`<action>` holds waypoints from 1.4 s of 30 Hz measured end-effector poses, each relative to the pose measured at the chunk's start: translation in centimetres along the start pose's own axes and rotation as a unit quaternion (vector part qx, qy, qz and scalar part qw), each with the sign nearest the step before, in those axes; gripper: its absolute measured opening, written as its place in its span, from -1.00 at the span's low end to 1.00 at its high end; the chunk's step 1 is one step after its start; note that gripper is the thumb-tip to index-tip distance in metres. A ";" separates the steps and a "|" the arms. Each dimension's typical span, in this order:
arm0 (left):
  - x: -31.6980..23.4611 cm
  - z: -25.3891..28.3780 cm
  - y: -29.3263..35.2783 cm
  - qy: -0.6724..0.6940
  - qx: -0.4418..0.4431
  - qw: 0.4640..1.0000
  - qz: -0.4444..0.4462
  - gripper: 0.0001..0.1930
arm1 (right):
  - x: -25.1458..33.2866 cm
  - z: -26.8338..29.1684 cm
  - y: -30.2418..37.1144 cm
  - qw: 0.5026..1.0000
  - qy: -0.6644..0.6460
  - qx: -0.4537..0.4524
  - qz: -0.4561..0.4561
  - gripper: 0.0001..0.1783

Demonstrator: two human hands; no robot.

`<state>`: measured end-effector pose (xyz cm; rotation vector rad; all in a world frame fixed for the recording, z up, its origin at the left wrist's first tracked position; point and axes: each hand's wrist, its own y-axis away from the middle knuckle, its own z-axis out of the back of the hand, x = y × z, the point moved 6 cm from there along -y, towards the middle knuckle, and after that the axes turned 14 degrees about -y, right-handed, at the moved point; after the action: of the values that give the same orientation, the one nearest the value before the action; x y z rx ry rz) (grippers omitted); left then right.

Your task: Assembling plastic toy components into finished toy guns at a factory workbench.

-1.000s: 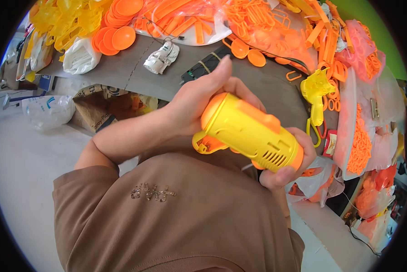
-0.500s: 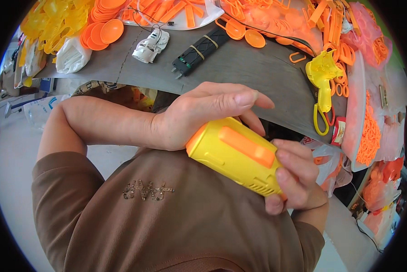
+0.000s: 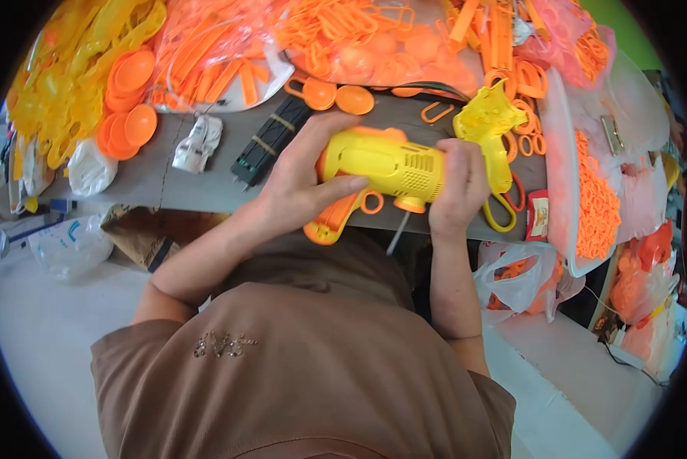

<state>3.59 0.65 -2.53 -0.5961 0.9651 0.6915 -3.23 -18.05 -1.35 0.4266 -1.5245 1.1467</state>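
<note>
Above the near edge of the table I hold a yellow-and-orange plastic toy gun (image 3: 382,164), with a vented barrel, an orange knob below it and a finger ring. My left hand (image 3: 301,176) wraps the rear end, its thumb along the side above the orange grip (image 3: 334,218). The fingers of my right hand (image 3: 460,183) close around the barrel's right end. A thin grey rod (image 3: 398,233) sticks out below the knob; where it is fixed is hidden. Just right of that hand lies a yellow shell part (image 3: 493,126) on the table.
Scissors (image 3: 503,210) and a small red box (image 3: 537,214) lie at the table's right edge. A black casing (image 3: 267,141) and a white mechanism (image 3: 198,143) lie left. Orange spoons (image 3: 135,69) and yellow parts (image 3: 76,84) pile up behind. A white tray (image 3: 561,153) holds orange links.
The toy gun has risen away from my body to the table edge and turned, so its vented side and grip now show. Both hands have shifted their hold; the view has moved right.
</note>
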 end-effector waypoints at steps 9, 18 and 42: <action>0.0 0.2 0.8 -0.049 -0.052 0.996 -0.047 -0.42 | 2.4 0.9 -4.6 0.975 0.178 0.103 0.080 -0.89; 0.3 0.5 1.5 -0.068 -0.087 0.993 -0.046 -0.41 | -0.9 -2.8 -5.8 0.743 0.476 0.388 0.266 -0.88; 0.6 1.3 1.7 -0.057 -0.096 0.992 -0.064 -0.45 | 6.0 -4.0 -1.5 0.963 0.053 0.262 -0.040 -0.91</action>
<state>3.21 2.80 -2.74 -0.7726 0.7522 0.7009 -1.73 -13.56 4.23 0.7601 -1.0874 1.4826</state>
